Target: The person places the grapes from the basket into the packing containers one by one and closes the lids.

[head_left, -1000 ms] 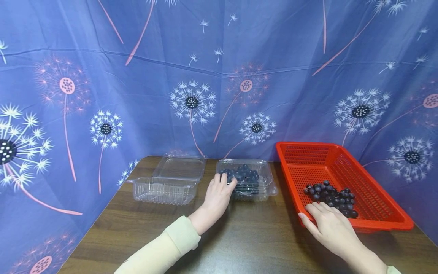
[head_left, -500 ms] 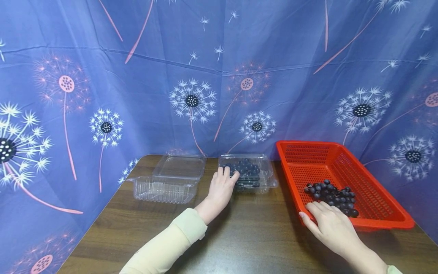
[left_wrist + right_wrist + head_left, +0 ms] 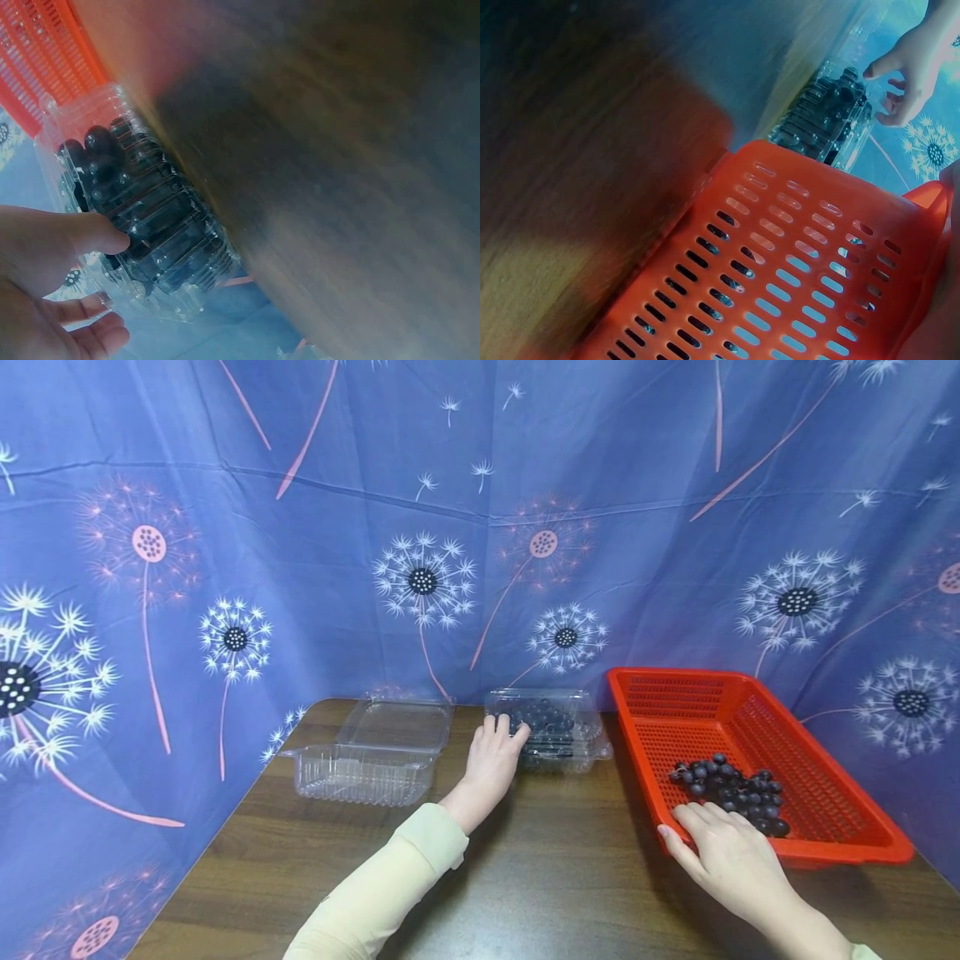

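My left hand [image 3: 492,760] is at the left end of a clear plastic clamshell container [image 3: 581,743] filled with dark grapes [image 3: 546,717]. In the left wrist view its thumb lies against the container's wall, with the other fingers curled by the end. My right hand [image 3: 731,860] grips the near left rim of a red plastic basket [image 3: 832,777], thumb outside and fingers over the edge. A bunch of dark grapes [image 3: 738,793] lies in the basket's near part, beside those fingers.
Another clear clamshell container [image 3: 363,777] stands left of the filled one, its lid folded back and no grapes inside. All rest on a brown wooden table [image 3: 562,868]. A blue dandelion-patterned cloth [image 3: 300,552] hangs behind the table.
The left hand and the grape-filled container have shifted slightly back and to the right. The right hand has stayed on the basket rim.
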`<state>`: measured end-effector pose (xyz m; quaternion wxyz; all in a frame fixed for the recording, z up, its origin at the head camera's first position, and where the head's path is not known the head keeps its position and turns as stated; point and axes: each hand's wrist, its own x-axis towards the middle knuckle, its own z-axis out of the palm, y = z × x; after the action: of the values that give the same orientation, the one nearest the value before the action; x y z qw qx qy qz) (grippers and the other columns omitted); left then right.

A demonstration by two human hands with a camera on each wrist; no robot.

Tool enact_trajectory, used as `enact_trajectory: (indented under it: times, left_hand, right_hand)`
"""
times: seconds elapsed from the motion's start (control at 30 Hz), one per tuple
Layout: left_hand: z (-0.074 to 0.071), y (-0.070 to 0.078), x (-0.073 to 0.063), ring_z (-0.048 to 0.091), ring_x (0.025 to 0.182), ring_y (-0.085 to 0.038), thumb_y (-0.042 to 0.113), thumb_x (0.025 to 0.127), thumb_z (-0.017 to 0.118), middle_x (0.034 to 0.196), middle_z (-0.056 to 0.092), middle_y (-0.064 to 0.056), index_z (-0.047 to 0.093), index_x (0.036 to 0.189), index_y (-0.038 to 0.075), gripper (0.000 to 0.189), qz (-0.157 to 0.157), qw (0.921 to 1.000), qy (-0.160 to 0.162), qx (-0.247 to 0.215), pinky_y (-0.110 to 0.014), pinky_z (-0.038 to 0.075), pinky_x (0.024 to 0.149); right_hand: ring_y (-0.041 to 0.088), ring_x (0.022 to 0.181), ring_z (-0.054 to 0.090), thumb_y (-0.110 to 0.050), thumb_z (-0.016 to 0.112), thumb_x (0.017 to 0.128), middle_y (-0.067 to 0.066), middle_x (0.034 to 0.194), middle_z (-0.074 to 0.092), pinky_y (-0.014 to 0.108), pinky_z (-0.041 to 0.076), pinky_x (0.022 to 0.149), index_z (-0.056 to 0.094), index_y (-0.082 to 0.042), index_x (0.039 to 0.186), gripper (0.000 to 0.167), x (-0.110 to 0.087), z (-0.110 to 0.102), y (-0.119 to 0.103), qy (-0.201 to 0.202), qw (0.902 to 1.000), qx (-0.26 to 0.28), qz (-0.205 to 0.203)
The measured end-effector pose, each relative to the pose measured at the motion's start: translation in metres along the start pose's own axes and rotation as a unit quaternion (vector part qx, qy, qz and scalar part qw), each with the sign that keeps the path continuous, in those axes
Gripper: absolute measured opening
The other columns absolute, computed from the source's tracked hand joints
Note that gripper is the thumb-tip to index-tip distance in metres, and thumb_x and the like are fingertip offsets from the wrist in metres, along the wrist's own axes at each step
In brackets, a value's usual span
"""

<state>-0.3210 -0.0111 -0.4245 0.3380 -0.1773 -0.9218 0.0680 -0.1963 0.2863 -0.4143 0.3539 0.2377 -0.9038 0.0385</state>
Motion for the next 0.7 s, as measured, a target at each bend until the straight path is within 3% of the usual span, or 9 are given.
enact_trajectory:
  times: [0.33,0.7]
  left_hand:
    - [0.007,0.002,0.008,0.047,0.087,-0.023,0.012,0.087,0.058,0.097,0.051,-0.007,0.055,0.107,0.022,0.023,-0.011,0.9998,0.015,-0.007,-0.029,0.041,0.064]
    - [0.01,0.004,0.016,0.047,0.091,-0.025,0.011,0.09,0.054,0.101,0.052,-0.008,0.054,0.109,0.022,0.022,-0.024,0.9995,-0.012,-0.015,-0.031,0.042,0.068]
  right_hand:
    - [0.021,0.067,0.058,-0.033,0.069,0.074,-0.001,0.076,0.063,0.04,0.044,0.055,0.059,-0.015,0.08,0.021,-0.001,0.002,0.001,-0.001,1.0,-0.003,0.004]
    - [0.02,0.066,0.057,-0.032,0.07,0.073,-0.001,0.076,0.063,0.04,0.044,0.055,0.059,-0.015,0.079,0.021,-0.001,0.002,0.001,-0.002,1.0,-0.005,0.003]
